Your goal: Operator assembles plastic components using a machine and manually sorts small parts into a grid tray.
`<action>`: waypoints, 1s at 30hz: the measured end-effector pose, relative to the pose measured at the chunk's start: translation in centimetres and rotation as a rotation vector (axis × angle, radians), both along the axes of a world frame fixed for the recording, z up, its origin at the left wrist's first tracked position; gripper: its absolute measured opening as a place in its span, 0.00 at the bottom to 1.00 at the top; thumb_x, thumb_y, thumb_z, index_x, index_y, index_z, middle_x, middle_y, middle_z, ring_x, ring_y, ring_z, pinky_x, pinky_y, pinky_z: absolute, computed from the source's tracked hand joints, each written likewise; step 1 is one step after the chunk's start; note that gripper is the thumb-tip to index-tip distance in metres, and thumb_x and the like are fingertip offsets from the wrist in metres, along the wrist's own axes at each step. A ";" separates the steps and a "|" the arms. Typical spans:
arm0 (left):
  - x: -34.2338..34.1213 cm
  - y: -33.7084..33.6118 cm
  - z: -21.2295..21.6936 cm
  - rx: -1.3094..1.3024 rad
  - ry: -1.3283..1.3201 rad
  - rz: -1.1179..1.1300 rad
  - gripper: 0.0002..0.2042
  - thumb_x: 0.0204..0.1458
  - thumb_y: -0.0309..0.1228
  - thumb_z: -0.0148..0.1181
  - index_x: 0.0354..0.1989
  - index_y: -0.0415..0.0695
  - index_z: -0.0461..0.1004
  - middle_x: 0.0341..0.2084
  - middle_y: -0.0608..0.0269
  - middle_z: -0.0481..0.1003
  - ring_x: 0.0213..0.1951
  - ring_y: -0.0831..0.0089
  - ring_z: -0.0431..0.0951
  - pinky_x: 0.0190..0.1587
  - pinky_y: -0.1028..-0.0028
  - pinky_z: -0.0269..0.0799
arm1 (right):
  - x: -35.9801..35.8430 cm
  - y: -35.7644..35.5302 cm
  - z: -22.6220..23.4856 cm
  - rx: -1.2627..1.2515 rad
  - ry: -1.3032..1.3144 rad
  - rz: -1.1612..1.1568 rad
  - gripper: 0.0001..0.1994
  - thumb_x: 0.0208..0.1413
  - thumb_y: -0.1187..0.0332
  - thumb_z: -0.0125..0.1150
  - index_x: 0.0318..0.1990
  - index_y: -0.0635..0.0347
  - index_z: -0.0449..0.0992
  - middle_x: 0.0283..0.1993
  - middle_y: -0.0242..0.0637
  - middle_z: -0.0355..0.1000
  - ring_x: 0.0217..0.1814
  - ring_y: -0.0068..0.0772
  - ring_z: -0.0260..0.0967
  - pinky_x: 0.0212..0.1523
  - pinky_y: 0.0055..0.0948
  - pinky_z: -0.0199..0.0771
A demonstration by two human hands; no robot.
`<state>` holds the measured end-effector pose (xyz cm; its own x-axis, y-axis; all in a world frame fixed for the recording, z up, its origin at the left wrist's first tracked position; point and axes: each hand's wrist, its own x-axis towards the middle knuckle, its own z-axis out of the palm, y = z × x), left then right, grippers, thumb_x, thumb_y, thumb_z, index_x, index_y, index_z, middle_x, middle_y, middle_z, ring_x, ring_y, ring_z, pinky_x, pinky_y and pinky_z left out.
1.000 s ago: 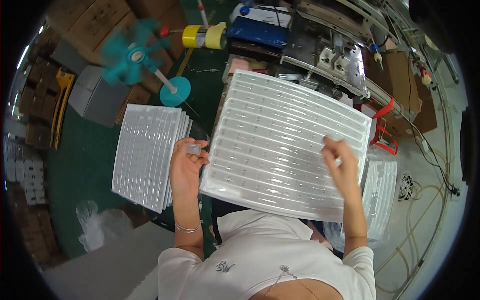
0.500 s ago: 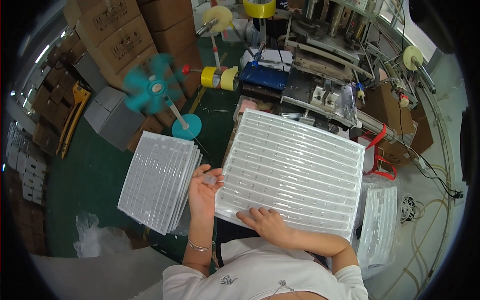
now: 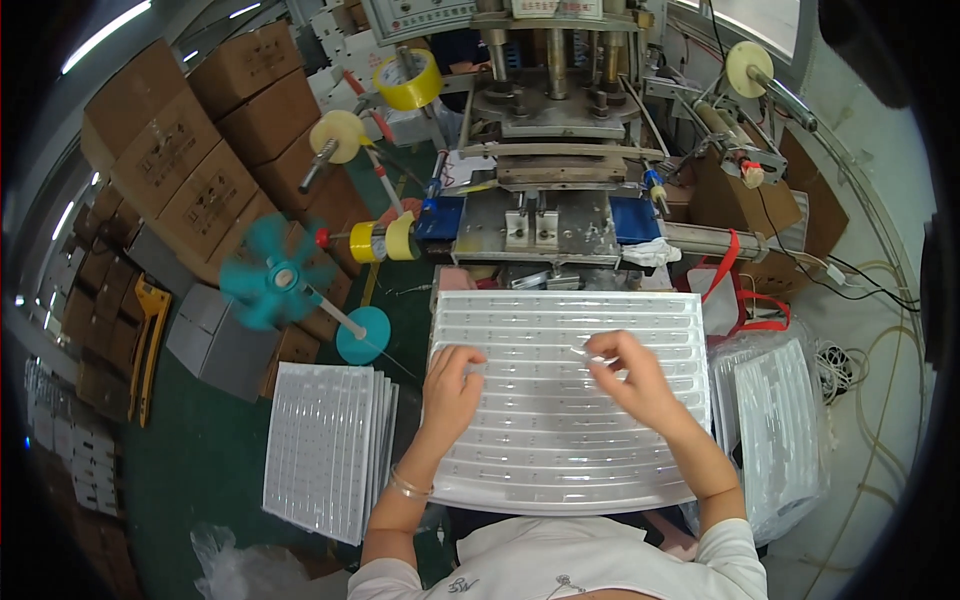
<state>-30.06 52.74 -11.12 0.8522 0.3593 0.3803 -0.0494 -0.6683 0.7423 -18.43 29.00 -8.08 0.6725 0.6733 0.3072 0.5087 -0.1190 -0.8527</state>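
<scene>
The left hand (image 3: pixel 452 385) lies on the left part of a clear plastic tray (image 3: pixel 568 400), fingers curled loosely downward and touching its ribbed surface; it grips nothing that can be made out. A thin bracelet (image 3: pixel 410 487) circles that wrist. The right hand (image 3: pixel 632 378) rests on the tray's upper right part, fingertips drawn narrowly together as if pinching something tiny (too small to tell what). The tray itself lies flat in front of the person, directly below a metal press machine (image 3: pixel 545 215) with blue side blocks. To the person's left, a stack of similar trays (image 3: pixel 328 450) sits on the green floor (image 3: pixel 200 470), well apart from the tray in hand. Another stack of trays in a plastic bag (image 3: pixel 778 430) lies just to the right. A small teal fan (image 3: pixel 272 283) stands beyond the left stack, near brown cardboard boxes (image 3: pixel 190 160).
</scene>
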 end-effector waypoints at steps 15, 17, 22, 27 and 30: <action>24.1 -4.2 5.3 0.804 0.110 0.052 0.19 0.48 0.46 0.58 0.46 0.49 0.74 0.33 0.57 0.73 0.26 0.58 0.77 0.29 0.62 0.72 | 13.6 3.4 0.6 0.083 -0.451 -0.556 0.13 0.50 0.75 0.60 0.44 0.63 0.72 0.42 0.40 0.73 0.39 0.37 0.72 0.37 0.27 0.74; 21.7 -3.4 5.1 0.627 -0.187 0.009 0.16 0.47 0.39 0.61 0.44 0.48 0.75 0.29 0.58 0.74 0.27 0.64 0.77 0.28 0.67 0.72 | 14.6 6.0 1.3 0.112 -0.716 -0.559 0.12 0.49 0.73 0.61 0.43 0.60 0.73 0.38 0.39 0.73 0.37 0.41 0.71 0.36 0.32 0.73; 10.3 -2.7 4.4 -0.039 -0.135 -0.199 0.12 0.51 0.31 0.58 0.44 0.45 0.74 0.28 0.59 0.76 0.25 0.68 0.76 0.29 0.70 0.70 | 17.3 9.2 0.3 -0.238 -0.864 -0.617 0.09 0.50 0.68 0.58 0.39 0.57 0.74 0.35 0.35 0.73 0.35 0.40 0.70 0.36 0.37 0.70; 2.9 -1.1 0.7 -0.894 0.167 -0.275 0.14 0.57 0.34 0.52 0.50 0.42 0.71 0.32 0.59 0.76 0.32 0.73 0.77 0.31 0.73 0.71 | 16.1 8.1 -0.7 -0.164 -0.809 -0.688 0.19 0.50 0.64 0.59 0.50 0.56 0.70 0.45 0.39 0.71 0.47 0.42 0.67 0.46 0.38 0.66; 0.6 -0.7 -1.3 -1.554 0.009 -0.271 0.17 0.59 0.34 0.48 0.55 0.41 0.66 0.40 0.56 0.75 0.40 0.69 0.76 0.35 0.74 0.72 | 12.9 5.4 -0.7 -0.169 -0.655 -0.632 0.23 0.52 0.64 0.58 0.55 0.58 0.65 0.53 0.44 0.66 0.54 0.47 0.64 0.53 0.39 0.63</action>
<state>-29.43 52.09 -12.43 0.9535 0.2206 -0.2054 -0.0283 0.7440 0.6676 -5.52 34.38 -8.73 0.6568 0.3111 0.6870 0.6813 -0.6354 -0.3636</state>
